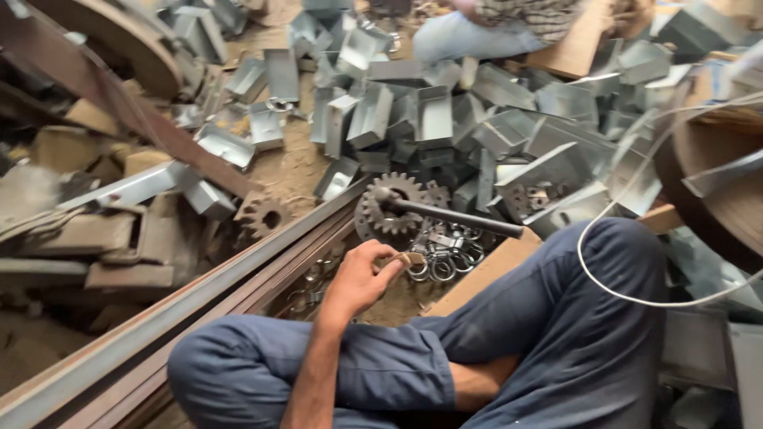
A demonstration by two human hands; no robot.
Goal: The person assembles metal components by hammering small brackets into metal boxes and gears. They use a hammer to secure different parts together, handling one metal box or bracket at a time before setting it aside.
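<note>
While your left hand (359,280) pinches a small tan, blocky piece (412,258) between thumb and fingertips, that piece sits just off the fingertips at about three o'clock, right beside a heap of shiny metal rings (443,256). What the piece is made of cannot be told. Your right hand is out of view.

At twelve o'clock from the hand stands a rusty toothed gear (393,202) with a dark rod (457,217) running from its hub toward four o'clock, across the top of the rings. A smaller gear (267,215) lies at ten o'clock. A long steel rail (191,306) runs diagonally past the hand on its nine o'clock side. Beyond the gears, folded grey sheet-metal brackets (433,119) are piled on the sandy floor. A white cable (628,295) loops over your right knee (612,262). Another person's knee (457,36) shows at the top edge.
</note>
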